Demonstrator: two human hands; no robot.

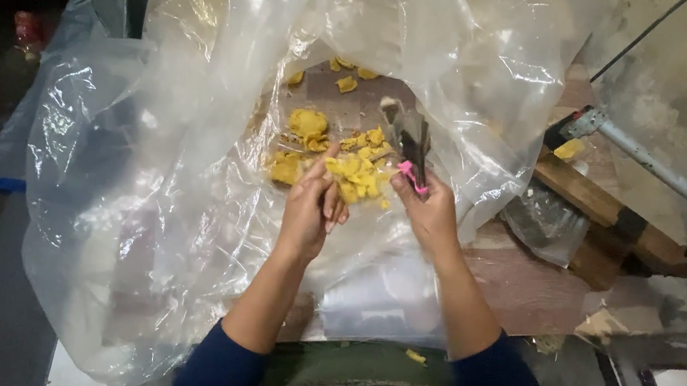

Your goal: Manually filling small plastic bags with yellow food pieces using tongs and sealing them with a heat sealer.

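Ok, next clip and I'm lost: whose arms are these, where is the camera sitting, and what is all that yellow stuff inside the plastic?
There is no machine here. The single picture comes from a camera worn on a person's head, looking down, so the two bare forearms in dark blue sleeves are the wearer's own. The left hand reaches into a big clear plastic sheet and touches a heap of small yellow pieces; what they are made of cannot be told. The right hand holds a small dark tool with pink on its grip, tip over the same heap. More yellow pieces lie further back. Right of the sheet are wooden blocks and a grey metal pipe.
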